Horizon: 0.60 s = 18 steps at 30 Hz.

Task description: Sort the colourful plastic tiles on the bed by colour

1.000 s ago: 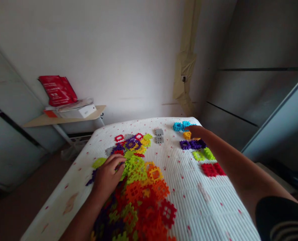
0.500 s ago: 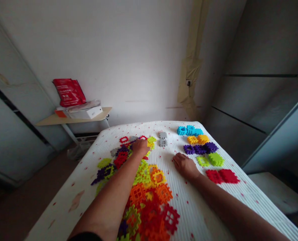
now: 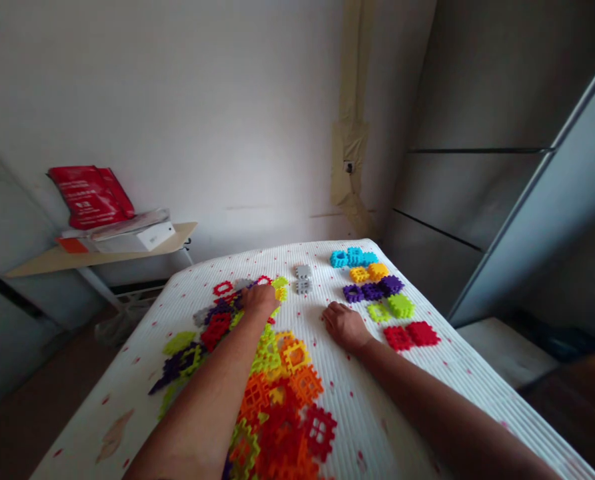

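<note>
My left hand (image 3: 261,300) reaches into the far part of a loose pile of notched plastic building tiles, its fingers hidden behind the back of the hand. Around it lie a red tile (image 3: 216,330), purple tiles (image 3: 222,307) and a yellow-green tile (image 3: 279,283). My right hand (image 3: 346,327) rests on the white cover, fingers loosely bent and slightly apart, with nothing visible in them. Beyond it stand two small grey stacks (image 3: 303,272). To its right are sorted groups: blue tiles (image 3: 355,257), yellow tiles (image 3: 377,271), purple stacks (image 3: 390,286), green tiles (image 3: 401,306) and red stacks (image 3: 422,333).
Orange tiles (image 3: 306,385) and dark red tiles (image 3: 320,432) fill the near part of the pile. A side table (image 3: 32,262) at left bears a red bag (image 3: 92,197) and a white box (image 3: 155,235). Grey cabinets (image 3: 452,193) stand at right.
My view has turned slightly to the right, so everything sits further left in the picture. Both hands stay in about the same places among the tiles.
</note>
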Motion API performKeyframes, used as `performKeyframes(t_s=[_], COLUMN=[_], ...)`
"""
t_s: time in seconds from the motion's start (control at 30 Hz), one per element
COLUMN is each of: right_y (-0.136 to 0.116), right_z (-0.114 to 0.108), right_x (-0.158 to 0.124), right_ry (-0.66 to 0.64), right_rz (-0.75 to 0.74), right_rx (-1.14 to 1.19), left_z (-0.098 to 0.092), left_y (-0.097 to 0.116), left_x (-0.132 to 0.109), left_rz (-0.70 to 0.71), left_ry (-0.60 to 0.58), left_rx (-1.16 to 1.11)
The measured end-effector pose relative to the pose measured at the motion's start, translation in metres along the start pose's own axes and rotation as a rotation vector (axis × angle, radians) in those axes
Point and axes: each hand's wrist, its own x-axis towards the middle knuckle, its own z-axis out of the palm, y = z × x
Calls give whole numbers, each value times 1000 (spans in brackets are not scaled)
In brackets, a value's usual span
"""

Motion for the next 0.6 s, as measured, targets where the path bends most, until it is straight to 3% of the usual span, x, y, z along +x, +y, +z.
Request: performKeyframes(t_s=[0.23,0.4,0.6], right_y=[1,2,2], right_z=[-1,-2,-1], right_x=[1,1,1], right_ry=[-30,-22,-5], right_rz=[18,7,19], right_rx=[1,12,48], left_z=[0,2,0], left_y=[3,-8,-27], left_x=[-2,-5,-34], left_rz=[78,49,35], left_ry=[55,90,135], left_rx=[-33,-130,-427])
